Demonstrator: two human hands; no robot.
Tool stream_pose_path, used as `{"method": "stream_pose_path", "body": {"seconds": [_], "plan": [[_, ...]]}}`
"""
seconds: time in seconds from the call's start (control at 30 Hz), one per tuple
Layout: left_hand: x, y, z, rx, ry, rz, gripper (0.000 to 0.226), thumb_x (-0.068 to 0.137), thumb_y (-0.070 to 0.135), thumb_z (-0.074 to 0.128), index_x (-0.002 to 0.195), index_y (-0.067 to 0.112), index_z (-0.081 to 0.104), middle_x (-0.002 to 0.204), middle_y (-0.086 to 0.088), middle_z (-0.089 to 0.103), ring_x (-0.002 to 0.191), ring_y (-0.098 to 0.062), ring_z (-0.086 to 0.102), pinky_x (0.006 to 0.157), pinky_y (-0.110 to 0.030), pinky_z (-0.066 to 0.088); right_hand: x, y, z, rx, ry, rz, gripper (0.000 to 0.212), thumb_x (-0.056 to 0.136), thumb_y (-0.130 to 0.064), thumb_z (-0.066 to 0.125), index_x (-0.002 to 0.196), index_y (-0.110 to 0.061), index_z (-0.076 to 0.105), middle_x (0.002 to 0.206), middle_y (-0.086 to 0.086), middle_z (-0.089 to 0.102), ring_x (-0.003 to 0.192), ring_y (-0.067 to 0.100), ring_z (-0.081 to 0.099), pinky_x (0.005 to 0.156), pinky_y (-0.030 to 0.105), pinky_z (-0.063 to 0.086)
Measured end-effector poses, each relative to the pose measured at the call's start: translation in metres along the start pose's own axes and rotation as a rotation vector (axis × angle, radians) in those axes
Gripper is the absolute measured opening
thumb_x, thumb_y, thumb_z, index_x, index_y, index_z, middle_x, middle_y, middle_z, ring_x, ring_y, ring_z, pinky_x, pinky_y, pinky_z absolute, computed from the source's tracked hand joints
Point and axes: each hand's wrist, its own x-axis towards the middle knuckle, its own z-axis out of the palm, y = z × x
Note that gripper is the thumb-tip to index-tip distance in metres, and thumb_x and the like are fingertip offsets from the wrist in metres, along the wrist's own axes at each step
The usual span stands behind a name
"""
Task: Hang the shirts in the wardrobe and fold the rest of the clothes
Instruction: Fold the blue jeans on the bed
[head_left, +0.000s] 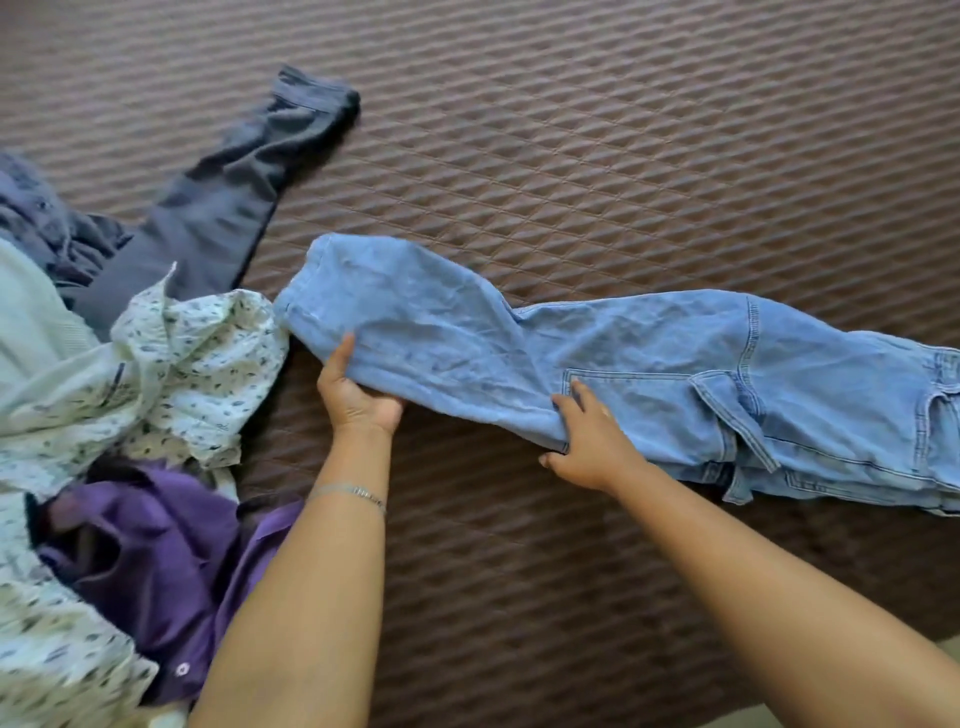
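Hands on the light-blue jeans (649, 353), laid across the brown quilted bed (623, 130) from centre to 3 o'clock. We see the left hand (358, 395) gripping the leg end, thumb on top. Right hand (587, 441) pinches the near edge mid-leg. Shirt pile at 9: white printed shirt (182, 364), purple shirt (156, 545), dark trousers (223, 208). No readable labels.

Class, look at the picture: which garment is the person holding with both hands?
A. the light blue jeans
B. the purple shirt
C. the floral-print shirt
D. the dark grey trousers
A: the left hand and the right hand both grip the light blue jeans spread on the brown quilted bedspread.
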Motion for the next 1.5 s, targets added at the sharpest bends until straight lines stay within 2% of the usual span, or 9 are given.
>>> {"method": "stream_pose_path", "body": {"seconds": [0.1, 0.37, 0.57, 0.7, 0.93, 1.13, 1.3, 1.4, 1.5], "plan": [[0.0, 0.026, -0.032, -0.075, 0.026, 0.056, 0.088, 0.052, 0.016, 0.086, 0.134, 0.01, 0.054, 0.128, -0.015, 0.062, 0.116, -0.034, 0.06, 0.104, -0.051, 0.042, 0.003, -0.012, 0.002, -0.072, -0.037, 0.057, 0.09, 0.08, -0.05, 0.07, 0.149, -0.021, 0.02, 0.16, 0.005, -0.01, 0.147, 0.03, 0.006, 0.115, 0.056, 0.021], [0.012, 0.075, -0.019, 0.1, 0.018, 0.216, 0.028, 0.083, 0.004, 0.054, 0.1, 0.017, 0.072, 0.114, -0.008, 0.067, 0.112, -0.026, 0.062, 0.1, -0.042, 0.047, 0.001, -0.034, 0.009, -0.157, -0.102, 0.194, 0.098, 0.08, -0.047, 0.068, 0.151, -0.018, 0.007, 0.158, 0.009, -0.024, 0.147, 0.03, -0.012, 0.112, 0.065, 0.01], [0.012, 0.104, -0.026, 0.438, 0.345, -0.093, 0.066, 0.073, 0.072, 0.06, 0.123, 0.029, 0.061, 0.118, 0.0, 0.062, 0.107, -0.024, 0.058, 0.092, -0.045, 0.048, 0.003, -0.082, 0.001, 0.052, 0.127, 0.143, 0.092, 0.077, -0.029, 0.063, 0.15, -0.017, 0.009, 0.158, 0.009, -0.024, 0.146, 0.032, -0.015, 0.117, 0.056, 0.0], [0.023, 0.122, -0.017, 0.534, 0.327, -0.153, 0.033, 0.083, 0.029, 0.07, 0.111, 0.016, 0.061, 0.116, -0.003, 0.066, 0.096, -0.023, 0.065, 0.082, -0.041, 0.053, 0.012, -0.107, 0.022, 0.005, 0.052, -0.079, 0.097, 0.085, -0.057, 0.058, 0.152, -0.037, -0.008, 0.153, 0.003, -0.036, 0.142, 0.029, -0.029, 0.113, 0.055, -0.013], [0.011, 0.142, -0.032, 0.266, 0.05, -0.097, 0.102, 0.013, -0.004, 0.074, 0.114, 0.008, 0.063, 0.118, -0.011, 0.066, 0.105, -0.031, 0.066, 0.092, -0.045, 0.053, 0.021, -0.094, 0.039, -0.093, -0.092, -0.118, 0.093, 0.074, -0.081, 0.049, 0.149, -0.042, 0.009, 0.153, 0.003, -0.036, 0.144, 0.03, -0.025, 0.114, 0.059, -0.007], [-0.045, 0.097, 0.043, 0.561, -0.482, -0.138, 0.062, 0.057, -0.003, 0.054, 0.118, 0.009, 0.058, 0.107, -0.009, 0.066, 0.099, -0.025, 0.063, 0.088, -0.036, 0.053, 0.012, -0.097, -0.009, 0.863, -0.239, -0.072, 0.067, 0.071, -0.081, 0.046, 0.123, -0.04, 0.056, 0.162, 0.002, 0.011, 0.149, 0.018, 0.003, 0.117, 0.053, -0.004], [-0.094, -0.035, 0.087, 1.3, -0.897, -0.123, 0.062, 0.066, -0.004, 0.065, 0.121, 0.014, 0.045, 0.109, -0.005, 0.056, 0.086, -0.009, 0.062, 0.073, -0.032, 0.055, -0.014, -0.025, -0.05, 1.805, -0.236, -0.135, 0.089, 0.057, -0.081, 0.058, 0.114, -0.012, 0.066, 0.111, 0.015, 0.065, 0.104, 0.029, 0.062, 0.096, 0.049, 0.043], [-0.1, -0.093, 0.073, 1.47, -0.952, -0.195, 0.055, 0.071, 0.008, 0.066, 0.123, 0.016, 0.046, 0.104, -0.008, 0.06, 0.096, -0.025, 0.062, 0.086, -0.049, 0.052, -0.025, 0.005, -0.063, 1.669, -0.189, 0.022, 0.047, 0.072, -0.051, 0.07, 0.084, -0.006, 0.065, 0.065, 0.015, 0.061, 0.063, 0.028, 0.062, 0.058, 0.031, 0.054], [-0.099, -0.11, 0.054, 1.607, -0.83, 0.203, 0.051, 0.072, 0.029, 0.067, 0.118, 0.014, 0.052, 0.111, -0.001, 0.061, 0.102, -0.017, 0.057, 0.093, -0.039, 0.048, -0.022, 0.024, -0.064, 1.406, -0.106, 0.139, 0.033, 0.081, -0.028, 0.064, 0.1, -0.002, 0.064, 0.071, 0.009, 0.07, 0.059, 0.019, 0.067, 0.054, 0.025, 0.052]]}}
